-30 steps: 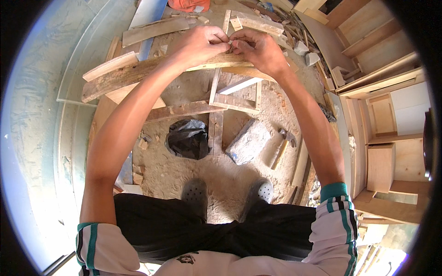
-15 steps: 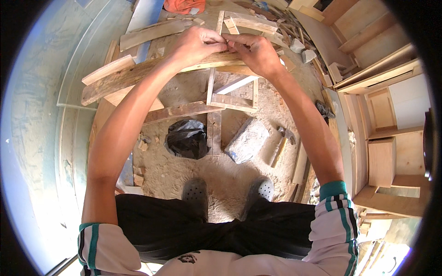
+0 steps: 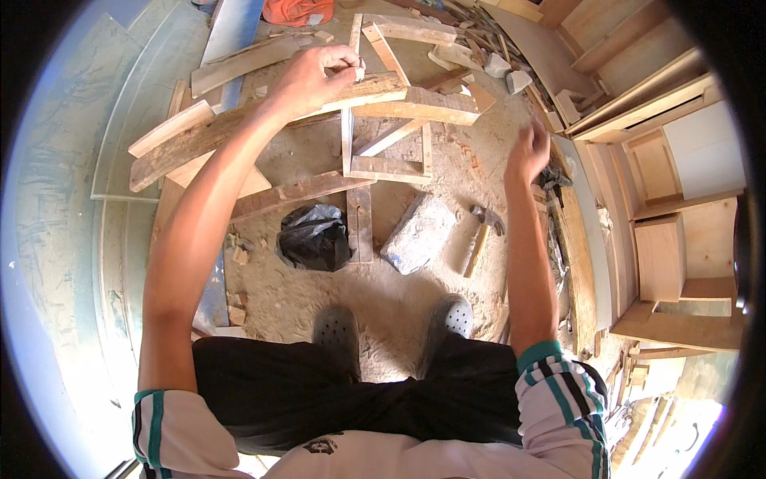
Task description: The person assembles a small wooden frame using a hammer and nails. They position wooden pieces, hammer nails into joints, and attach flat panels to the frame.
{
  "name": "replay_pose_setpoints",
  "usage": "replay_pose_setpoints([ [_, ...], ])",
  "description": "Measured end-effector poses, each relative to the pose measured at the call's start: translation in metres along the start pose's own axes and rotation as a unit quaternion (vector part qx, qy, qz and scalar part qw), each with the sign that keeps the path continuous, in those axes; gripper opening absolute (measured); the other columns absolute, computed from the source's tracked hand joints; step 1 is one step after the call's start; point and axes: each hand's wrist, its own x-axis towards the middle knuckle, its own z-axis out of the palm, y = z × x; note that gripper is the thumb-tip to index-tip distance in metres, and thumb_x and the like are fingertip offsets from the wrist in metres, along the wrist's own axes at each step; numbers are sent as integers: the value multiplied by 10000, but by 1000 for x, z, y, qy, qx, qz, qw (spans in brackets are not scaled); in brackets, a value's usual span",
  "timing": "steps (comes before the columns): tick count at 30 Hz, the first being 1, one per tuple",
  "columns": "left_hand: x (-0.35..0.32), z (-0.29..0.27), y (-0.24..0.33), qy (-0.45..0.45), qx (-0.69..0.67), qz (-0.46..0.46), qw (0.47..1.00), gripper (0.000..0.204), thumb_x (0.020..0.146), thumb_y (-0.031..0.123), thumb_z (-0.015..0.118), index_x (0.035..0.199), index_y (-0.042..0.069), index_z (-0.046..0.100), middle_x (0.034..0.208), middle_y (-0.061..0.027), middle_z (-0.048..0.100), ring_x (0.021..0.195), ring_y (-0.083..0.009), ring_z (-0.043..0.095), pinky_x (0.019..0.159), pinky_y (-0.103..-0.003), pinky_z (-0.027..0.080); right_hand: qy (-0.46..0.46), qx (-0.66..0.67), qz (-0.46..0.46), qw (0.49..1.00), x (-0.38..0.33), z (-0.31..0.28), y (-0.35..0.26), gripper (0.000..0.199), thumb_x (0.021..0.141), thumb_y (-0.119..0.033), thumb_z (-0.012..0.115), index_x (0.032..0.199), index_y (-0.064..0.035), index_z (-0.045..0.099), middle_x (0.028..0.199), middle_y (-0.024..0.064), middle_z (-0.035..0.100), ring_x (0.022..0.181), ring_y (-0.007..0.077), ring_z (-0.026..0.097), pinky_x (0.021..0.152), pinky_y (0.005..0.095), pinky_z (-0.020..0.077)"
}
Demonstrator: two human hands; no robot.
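Observation:
My left hand (image 3: 317, 78) is closed, thumb and fingertips pinched on something small and pale that I cannot make out. It is just above the end of a long wooden plank (image 3: 227, 128) lying across other boards. Beside that end sits another thick plank (image 3: 439, 108), and beneath is a narrow wooden frame (image 3: 391, 169) with a diagonal strip. Off to the right, my right hand (image 3: 530, 152) is apart from the wood, over the floor near the stacked boards. Motion smears its fingers, and nothing shows clearly in it.
On the dusty floor lie a hammer (image 3: 480, 239), a pale block (image 3: 420, 231) and a black plastic bag (image 3: 315, 238). Wooden cabinets (image 3: 686, 255) line the right side. Glass sheets (image 3: 132, 120) lean at left. An orange cloth (image 3: 298, 9) and wood scraps lie farther off.
My right hand has left the left hand and swung right and nearer to me. My left hand stays over the plank, still pinched.

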Motion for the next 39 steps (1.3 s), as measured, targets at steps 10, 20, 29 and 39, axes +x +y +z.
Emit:
replay_pose_setpoints([
  [10,-5,-3,-3,13,13,-6,1000,208,896,293,695,988,109,720,883,-43,729,745,-139,658,695,-315,502,-76,-506,351,784,-182,-175,177,575,853,-498,636,1230,-65,606,1292,222,580,1219,391,534,1027,513,430],
  [20,-6,-5,-1,12,24,-6,1000,224,887,294,697,1009,108,719,923,-50,736,773,-146,666,718,-313,513,-264,-432,275,817,-168,-162,193,608,851,-568,630,1201,-71,626,1052,190,711,1060,378,655,896,478,507],
  [29,2,0,-1,-3,33,-25,999,258,881,337,687,1049,146,728,998,-58,744,881,-212,696,785,-340,517,-298,-338,408,794,-118,-147,223,377,867,-348,638,1071,-33,611,812,134,654,691,259,651,546,432,518],
  [39,1,-3,-18,25,15,42,999,319,916,340,669,1039,52,729,993,-79,743,791,-183,655,719,-342,505,-149,-136,226,953,-17,-74,-8,369,921,-372,647,978,-19,556,637,18,478,456,136,475,387,313,398],
])
